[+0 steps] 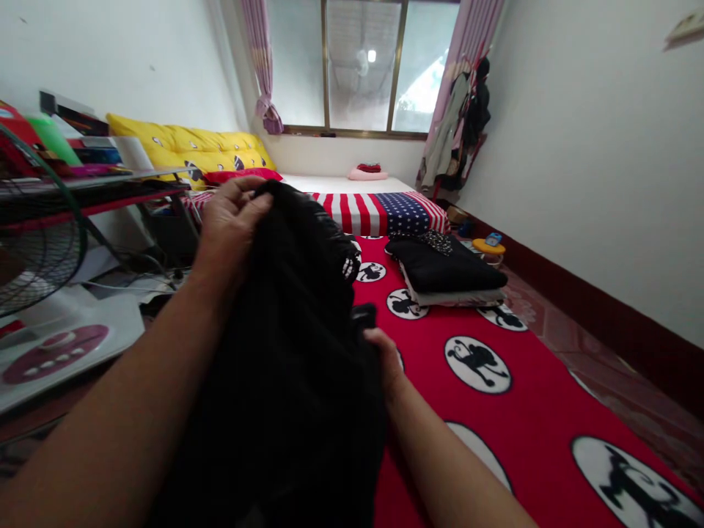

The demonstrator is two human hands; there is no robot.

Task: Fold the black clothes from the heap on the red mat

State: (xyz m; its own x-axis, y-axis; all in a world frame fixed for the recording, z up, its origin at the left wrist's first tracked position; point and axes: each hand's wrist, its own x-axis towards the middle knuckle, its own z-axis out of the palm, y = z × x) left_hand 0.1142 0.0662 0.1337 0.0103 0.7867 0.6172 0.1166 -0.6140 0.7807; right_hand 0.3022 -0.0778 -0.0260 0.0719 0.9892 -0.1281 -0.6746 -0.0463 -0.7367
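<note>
My left hand (231,227) pinches the top of a black cloth garment (280,352) and lifts it, so the garment hangs in front of me. My right hand (382,359) grips its lower right edge, over a red blanket with black-and-white monkey circles (484,411). Farther along the blanket, beyond both hands, lies a folded black garment (445,268) on a pale stack of cloth. A leopard-print piece (434,242) rests on top of it. The black garment hides the blanket's left side.
A wire fan (38,227) and a cluttered desk (82,180) stand at the left. A yellow cushion (192,147) and a stars-and-stripes cover (379,213) lie ahead, below a window (357,66). Clothes (462,125) hang at the right, above a tiled floor (605,367).
</note>
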